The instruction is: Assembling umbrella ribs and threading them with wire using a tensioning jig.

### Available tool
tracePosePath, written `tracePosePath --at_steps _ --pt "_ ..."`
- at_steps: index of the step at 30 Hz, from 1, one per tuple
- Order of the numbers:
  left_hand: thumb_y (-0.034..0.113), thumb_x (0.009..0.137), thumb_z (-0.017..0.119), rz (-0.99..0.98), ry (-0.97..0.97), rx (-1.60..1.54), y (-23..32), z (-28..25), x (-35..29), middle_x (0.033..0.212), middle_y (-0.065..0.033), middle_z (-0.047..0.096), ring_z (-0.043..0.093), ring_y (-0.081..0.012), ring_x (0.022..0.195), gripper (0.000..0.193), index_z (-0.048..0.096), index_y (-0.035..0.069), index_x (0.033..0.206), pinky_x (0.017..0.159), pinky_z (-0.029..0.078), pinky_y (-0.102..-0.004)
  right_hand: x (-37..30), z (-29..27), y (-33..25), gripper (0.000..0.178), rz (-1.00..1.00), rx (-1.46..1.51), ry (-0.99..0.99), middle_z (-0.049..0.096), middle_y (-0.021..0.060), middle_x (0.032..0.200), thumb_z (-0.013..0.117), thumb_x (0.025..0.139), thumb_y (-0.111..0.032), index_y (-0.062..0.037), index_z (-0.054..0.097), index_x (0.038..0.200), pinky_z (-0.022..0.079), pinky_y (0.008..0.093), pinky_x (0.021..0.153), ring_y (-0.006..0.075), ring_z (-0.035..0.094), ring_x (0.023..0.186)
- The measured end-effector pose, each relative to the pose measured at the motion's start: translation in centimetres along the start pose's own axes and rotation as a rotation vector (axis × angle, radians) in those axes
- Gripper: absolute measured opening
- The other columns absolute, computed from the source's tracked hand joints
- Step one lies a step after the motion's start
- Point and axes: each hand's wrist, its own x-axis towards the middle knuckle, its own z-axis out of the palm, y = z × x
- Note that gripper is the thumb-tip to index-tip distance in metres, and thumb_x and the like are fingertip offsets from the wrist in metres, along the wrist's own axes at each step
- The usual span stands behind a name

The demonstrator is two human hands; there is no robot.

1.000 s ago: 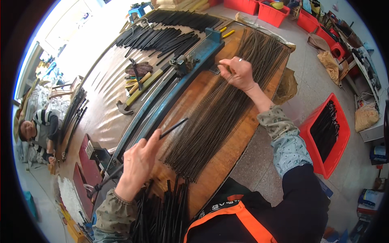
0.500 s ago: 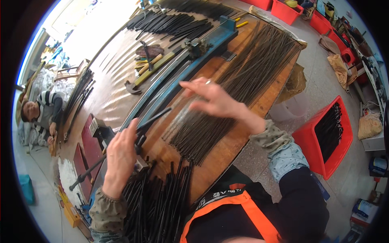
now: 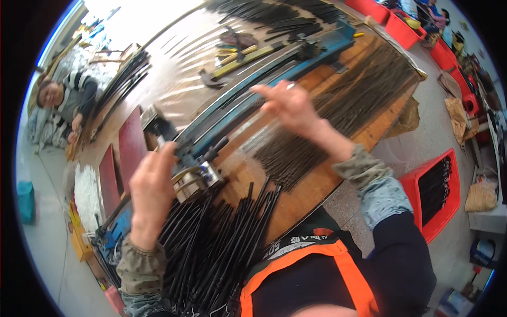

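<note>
Pale printed lettering crosses the dark fabric apron with orange straps (image 3: pixel 298 244). On the brown wooden counter (image 3: pixel 306 198), thin dark coiled metal springs (image 3: pixel 301 150) lie beneath the right hand (image 3: pixel 293 108), its fingers half bent; blur hides whether they pinch anything. The left hand (image 3: pixel 153 182) is beside a small metal fixture (image 3: pixel 190 184), its grip unclear, near heaped black rods (image 3: pixel 227 248). A red plastic bin (image 3: pixel 454 187) stands on the grey floor (image 3: pixel 430 132).

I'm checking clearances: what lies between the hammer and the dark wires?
The blue rail and some wooden tabletop, with the right hand above, in the head view.
</note>
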Motion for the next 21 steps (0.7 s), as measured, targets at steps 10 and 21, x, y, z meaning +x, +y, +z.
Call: tracePosePath --at_steps 10,21 --pt "0.011 0.097 0.062 -0.345 0.324 0.046 -6.8 -8.2 -5.7 0.084 -0.0218 0.062 0.060 -0.0353 0.068 0.018 0.062 -0.002 0.109 0.062 0.047 -0.0403 9.4 10.8 -7.5 0.020 0.310 0.802 -0.436 0.071 0.0044 0.083 0.062 0.099 -0.018 -0.0039 0.070 0.111 0.053 0.0253 0.072 0.0085 0.065 0.078" --pt "0.011 0.096 0.063 -0.613 0.243 0.059 -8.4 -9.4 -16.5 0.087 -0.0218 0.065 0.064 -0.0341 0.072 0.020 0.064 -0.005 0.110 0.064 0.049 -0.0387 12.3 18.2 -12.5 0.023 0.011 0.604 -0.664 0.074 0.0113 0.087 0.068 0.092 -0.025 -0.0083 0.074 0.107 0.054 0.0314 0.070 0.0204 0.072 0.077"
